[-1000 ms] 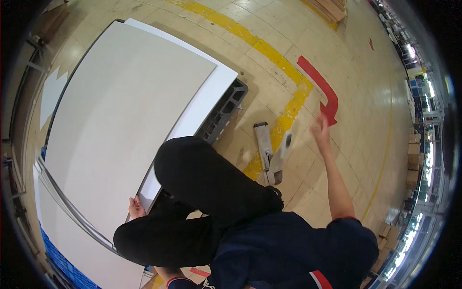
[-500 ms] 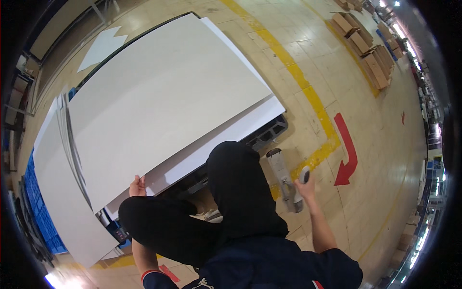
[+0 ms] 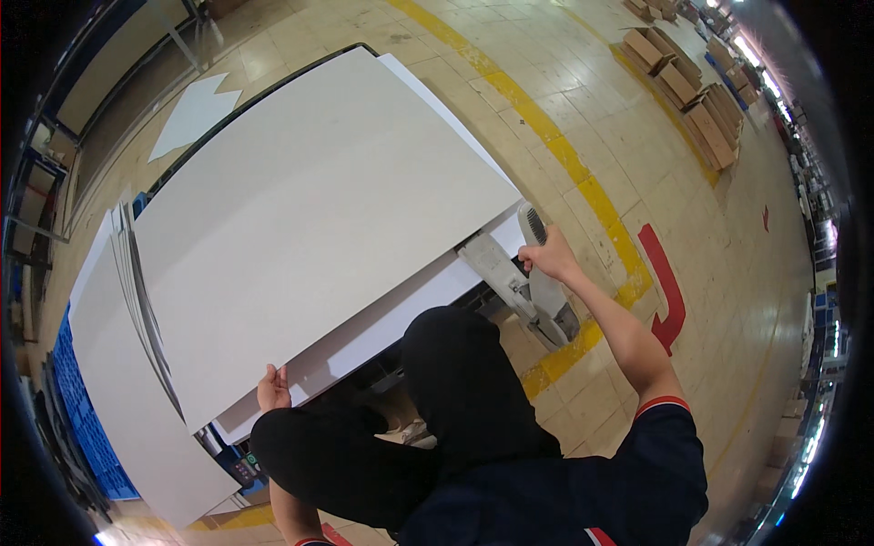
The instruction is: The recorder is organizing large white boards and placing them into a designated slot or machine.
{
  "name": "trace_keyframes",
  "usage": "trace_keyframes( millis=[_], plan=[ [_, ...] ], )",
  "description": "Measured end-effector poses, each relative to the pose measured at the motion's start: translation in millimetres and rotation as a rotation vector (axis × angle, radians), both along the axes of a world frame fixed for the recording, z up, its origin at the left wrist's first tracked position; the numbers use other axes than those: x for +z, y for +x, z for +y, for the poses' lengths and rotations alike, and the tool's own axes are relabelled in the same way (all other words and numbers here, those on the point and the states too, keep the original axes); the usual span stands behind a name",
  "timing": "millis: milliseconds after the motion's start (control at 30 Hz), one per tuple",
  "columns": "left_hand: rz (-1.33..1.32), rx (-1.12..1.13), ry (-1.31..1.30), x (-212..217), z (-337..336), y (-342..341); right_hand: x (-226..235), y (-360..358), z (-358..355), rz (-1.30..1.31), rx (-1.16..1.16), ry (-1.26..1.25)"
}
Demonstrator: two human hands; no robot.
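My right hand (image 3: pixel 549 255) grips the dark-and-grey handle of a light grey stapler-like hand tool (image 3: pixel 528 287) with a long flat arm. The tool's far end meets the near right edge of a large grey board sheet (image 3: pixel 328 191); whether that edge sits between its jaws, I cannot make out. Beneath the sheet, a white sheet (image 3: pixel 364 337) juts out along the near side. Around the near edge of the grey sheet, toward its left end, my left hand (image 3: pixel 274 389) is closed, its fingertips showing on top.
More grey boards (image 3: pixel 137 391) lean at the left beside a blue slatted pallet (image 3: pixel 86 409). My bent knees (image 3: pixel 455 364) press close to the stack. A yellow line (image 3: pixel 583 182) and a red arrow (image 3: pixel 669 282) mark the floor. Cardboard cartons (image 3: pixel 701 118) stand at far right.
My right hand has carried the grey tool forward and left, from above the floor to the board's near right edge. My left hand stays at the sheet's edge.
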State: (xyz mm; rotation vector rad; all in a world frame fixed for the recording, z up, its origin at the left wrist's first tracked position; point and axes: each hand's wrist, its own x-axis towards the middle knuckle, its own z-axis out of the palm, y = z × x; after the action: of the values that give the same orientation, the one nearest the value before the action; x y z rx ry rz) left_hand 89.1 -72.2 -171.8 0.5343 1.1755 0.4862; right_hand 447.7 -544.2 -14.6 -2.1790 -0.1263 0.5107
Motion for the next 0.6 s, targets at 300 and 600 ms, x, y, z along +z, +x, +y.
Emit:
trace_keyframes(
  millis=[300,600],
  plan=[
    [-0.03,-0.053,-0.006,-8.1,-16.8,-6.2,-2.2,88.9,19.0,-0.042,-0.12,0.079],
    [0.033,0.011,0.097,-28.5,-30.6,-4.9,-8.0,147.8,20.9,-0.16,-0.087,0.057]
  ],
)
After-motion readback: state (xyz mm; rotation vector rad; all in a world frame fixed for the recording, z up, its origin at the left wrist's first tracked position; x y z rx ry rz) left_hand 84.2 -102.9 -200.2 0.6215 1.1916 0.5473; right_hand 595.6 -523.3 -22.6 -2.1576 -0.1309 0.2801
